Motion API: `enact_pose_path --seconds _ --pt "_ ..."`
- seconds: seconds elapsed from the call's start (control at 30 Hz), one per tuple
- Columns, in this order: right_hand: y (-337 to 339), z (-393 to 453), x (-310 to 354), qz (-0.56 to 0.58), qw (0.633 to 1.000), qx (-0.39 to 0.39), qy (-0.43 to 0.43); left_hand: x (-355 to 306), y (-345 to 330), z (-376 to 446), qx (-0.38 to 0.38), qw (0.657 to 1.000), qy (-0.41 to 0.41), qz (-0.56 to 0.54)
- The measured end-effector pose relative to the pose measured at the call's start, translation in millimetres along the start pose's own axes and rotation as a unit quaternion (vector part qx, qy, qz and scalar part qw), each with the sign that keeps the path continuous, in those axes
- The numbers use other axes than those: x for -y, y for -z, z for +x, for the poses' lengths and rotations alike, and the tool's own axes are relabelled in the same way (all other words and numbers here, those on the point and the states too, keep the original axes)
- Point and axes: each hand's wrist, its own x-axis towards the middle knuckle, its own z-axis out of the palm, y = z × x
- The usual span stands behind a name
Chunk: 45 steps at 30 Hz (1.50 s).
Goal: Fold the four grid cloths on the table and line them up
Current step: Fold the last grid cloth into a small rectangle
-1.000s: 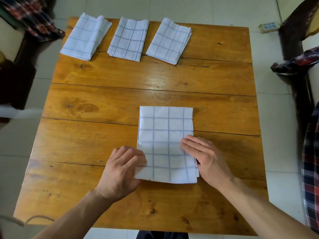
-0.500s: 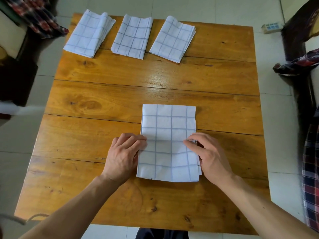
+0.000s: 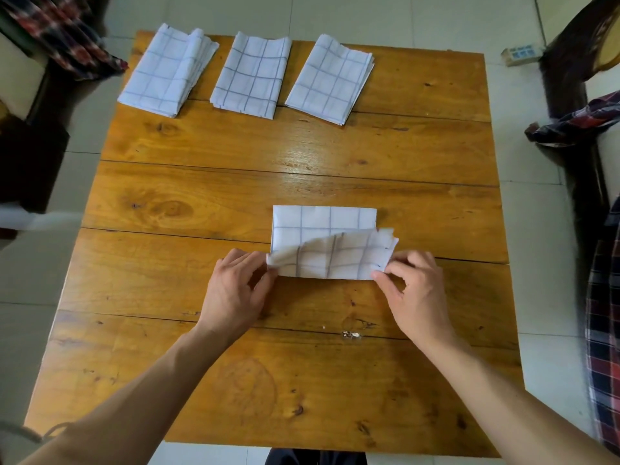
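Observation:
A white grid cloth (image 3: 323, 226) lies in the middle of the wooden table (image 3: 235, 182), its near half lifted and turned toward the far edge. My left hand (image 3: 235, 293) pinches the lifted flap's left corner. My right hand (image 3: 414, 293) pinches its right corner. Three folded grid cloths lie in a row along the far edge: one at the left (image 3: 166, 70), one in the middle (image 3: 251, 75) and one at the right (image 3: 330, 78), each slightly slanted.
Plaid fabric hangs over dark furniture at the far left (image 3: 63, 31) and along the right side (image 3: 604, 313). A power strip (image 3: 520, 54) lies on the tiled floor beyond the table's far right corner.
Both hands slid along the cloth's sides, took its near corners and lifted the near half up and away from me, folding it over the far half.

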Motion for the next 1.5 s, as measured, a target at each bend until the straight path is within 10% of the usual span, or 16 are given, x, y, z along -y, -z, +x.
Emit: enact_pose_path --seconds 0.37,1.23,1.5 --pt "-7.0 19.2 13.0 -0.054 0.992 0.029 -0.112 -16.8 -2.2 15.8 -0.026 0.986 0.146 -0.078" --pt "-0.9 22.2 22.9 -0.071 0.987 0.061 -0.127 -17.6 -0.6 30.4 0.104 0.983 0.058 0.14" --pt "-3.7 31.5 48.5 -0.073 0.994 0.034 0.078 -15.4 5.1 37.2 0.15 0.976 0.092 0.125"
